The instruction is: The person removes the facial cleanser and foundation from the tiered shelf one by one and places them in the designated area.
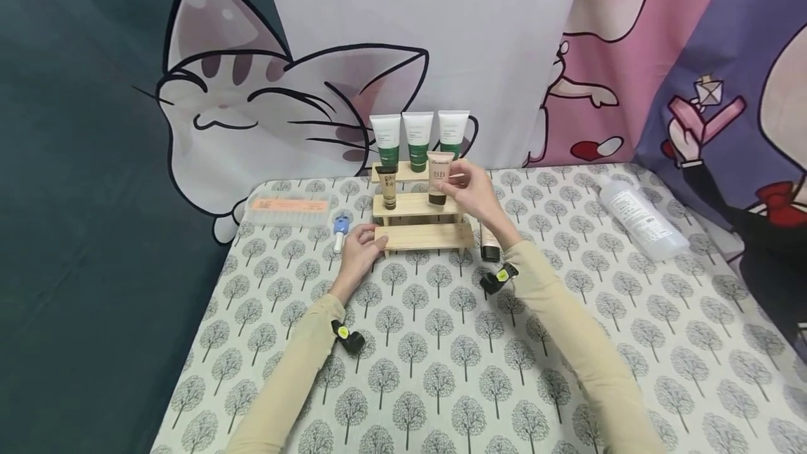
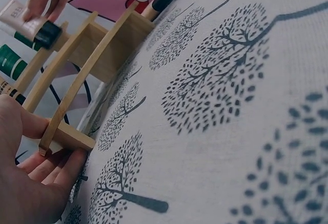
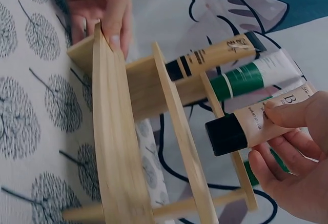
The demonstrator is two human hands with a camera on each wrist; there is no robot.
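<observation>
A three-step wooden display rack (image 1: 429, 235) stands on the table. My left hand (image 1: 361, 252) grips the left end of its lowest step, thumb on top and fingers beneath. With thumb and fingers, my right hand (image 1: 474, 195) pinches a beige BB cream tube (image 1: 440, 168), black cap down, over the right part of the middle step. In the right wrist view the cap (image 3: 225, 136) appears just apart from the wood. A gold tube with a black end (image 1: 388, 191) stands on the middle step's left. White-and-green tubes (image 1: 418, 135) line the top step.
Right of the rack, partly behind my right wrist, lies another beige tube with a black cap (image 1: 490, 251). A clear case with an orange label (image 1: 286, 207) and a small blue-and-white item (image 1: 341, 232) lie left. A translucent bottle (image 1: 643, 219) lies far right. A cartoon curtain (image 1: 416, 5) hangs behind.
</observation>
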